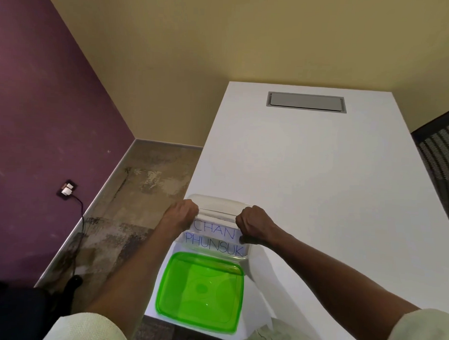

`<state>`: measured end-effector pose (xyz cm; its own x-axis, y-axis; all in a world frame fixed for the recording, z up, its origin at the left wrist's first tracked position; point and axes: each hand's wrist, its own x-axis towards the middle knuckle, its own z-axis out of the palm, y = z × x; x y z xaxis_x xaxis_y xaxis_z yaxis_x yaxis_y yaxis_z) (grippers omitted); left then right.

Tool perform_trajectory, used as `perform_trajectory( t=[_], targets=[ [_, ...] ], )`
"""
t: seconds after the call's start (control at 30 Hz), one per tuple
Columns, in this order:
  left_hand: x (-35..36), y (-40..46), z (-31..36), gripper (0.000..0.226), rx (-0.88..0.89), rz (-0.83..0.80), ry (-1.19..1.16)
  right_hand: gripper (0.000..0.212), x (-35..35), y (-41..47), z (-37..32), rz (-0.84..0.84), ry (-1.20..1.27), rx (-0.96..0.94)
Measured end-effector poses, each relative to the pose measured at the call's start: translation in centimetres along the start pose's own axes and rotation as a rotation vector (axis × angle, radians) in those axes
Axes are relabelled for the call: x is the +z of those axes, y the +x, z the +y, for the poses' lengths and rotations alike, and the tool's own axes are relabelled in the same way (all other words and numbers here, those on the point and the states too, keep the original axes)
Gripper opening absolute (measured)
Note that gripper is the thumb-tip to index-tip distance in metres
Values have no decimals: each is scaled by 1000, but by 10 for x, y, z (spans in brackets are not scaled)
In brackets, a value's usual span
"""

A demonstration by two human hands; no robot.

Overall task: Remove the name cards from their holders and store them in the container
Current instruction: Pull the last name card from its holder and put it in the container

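A clear plastic container [217, 199] stands on the white table [320, 173] near its front left edge. Over it I hold a clear holder with a white name card reading "CHAN" [213, 229]. My left hand [182, 214] is closed on its left end and my right hand [254, 225] on its right end. A second card reading "PHUNSUK" [213, 245] lies just below it, inside the container's near side. My right hand hides the end of the "CHAN" lettering.
A green translucent lid [201, 288] lies flat on the table's front edge, right in front of the container. A grey cable hatch [306, 102] sits at the table's far end. A black mesh chair [440, 157] stands at the right. Floor and purple wall lie left.
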<state>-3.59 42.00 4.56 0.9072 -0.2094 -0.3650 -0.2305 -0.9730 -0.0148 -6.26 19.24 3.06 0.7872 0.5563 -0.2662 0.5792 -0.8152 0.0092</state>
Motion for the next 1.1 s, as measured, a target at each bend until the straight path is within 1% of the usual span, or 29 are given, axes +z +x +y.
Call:
perform_trajectory(
  t=[0.13, 0.27, 0.3, 0.37, 0.47, 0.77, 0.83, 0.97, 1.03, 1.1],
  targets=[
    [15, 0, -3, 34, 64, -13, 129, 33, 9, 3, -7, 12, -45, -42],
    [27, 1, -4, 30, 112, -38, 226, 14, 14, 5, -10, 17, -103, -62],
    [29, 1, -3, 29, 119, -44, 233, 13, 16, 5, -12, 0, -112, -56],
    [32, 2, -1, 29, 130, -45, 252, 19, 23, 7, -13, -12, -115, -68],
    [36, 2, -1, 29, 136, -40, 281, 25, 31, 9, -15, 38, -117, -92],
    [46, 3, 0, 29, 138, -62, 274, 27, 38, 11, -18, 93, -63, -88],
    [48, 4, 0, 29, 140, -62, 260, 29, 40, 12, -18, 77, -56, -84],
    [49, 6, 0, 29, 145, -59, 253, 34, 44, 14, -18, -19, -93, -78],
    [50, 7, 0, 29, 144, -57, 258, 33, 48, 17, -18, -32, -113, -79],
    [49, 8, 0, 28, 151, -52, 272, 27, 45, 16, -19, -51, -121, -85]
  ],
)
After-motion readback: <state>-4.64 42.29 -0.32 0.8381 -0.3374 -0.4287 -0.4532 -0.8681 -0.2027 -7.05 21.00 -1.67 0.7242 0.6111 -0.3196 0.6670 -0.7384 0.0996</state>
